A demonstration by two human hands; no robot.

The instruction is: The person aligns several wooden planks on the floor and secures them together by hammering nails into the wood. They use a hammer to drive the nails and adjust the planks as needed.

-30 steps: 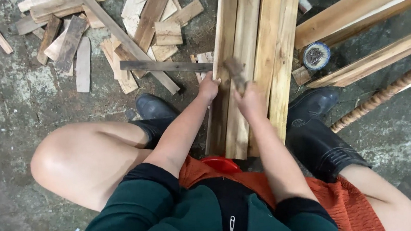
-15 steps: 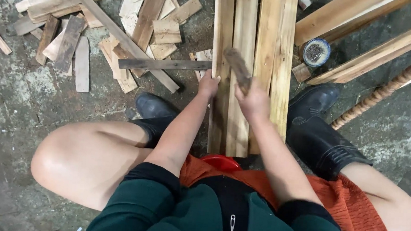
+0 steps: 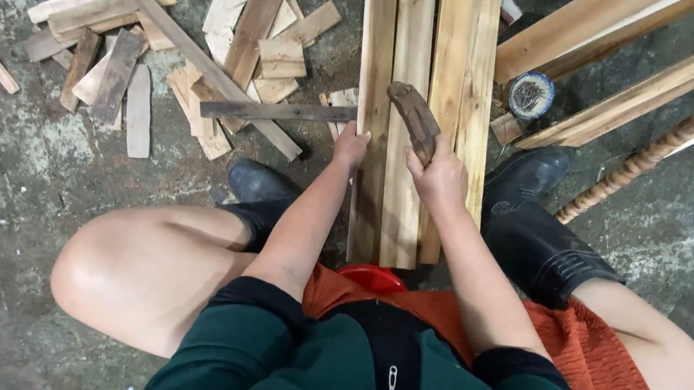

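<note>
Several long wooden planks (image 3: 413, 59) lie side by side on the floor between my feet. My left hand (image 3: 351, 147) pinches something small on the leftmost plank; what it grips is too small to make out. My right hand (image 3: 441, 176) is closed around a dark, worn hammer (image 3: 413, 115), which is raised and angled up-left over the planks. A thin dark strip of wood (image 3: 277, 112) lies crosswise just left of my left hand.
A heap of short wood offcuts (image 3: 168, 37) covers the floor at upper left. A small round tin of nails (image 3: 531, 95) sits right of the planks, among long battens (image 3: 628, 44) and a twisted rod (image 3: 661, 147). Black rubber boots (image 3: 529, 219) flank the planks.
The hammer in my right hand has lifted off the planks and swung upward. My left hand has stayed in place on the left plank.
</note>
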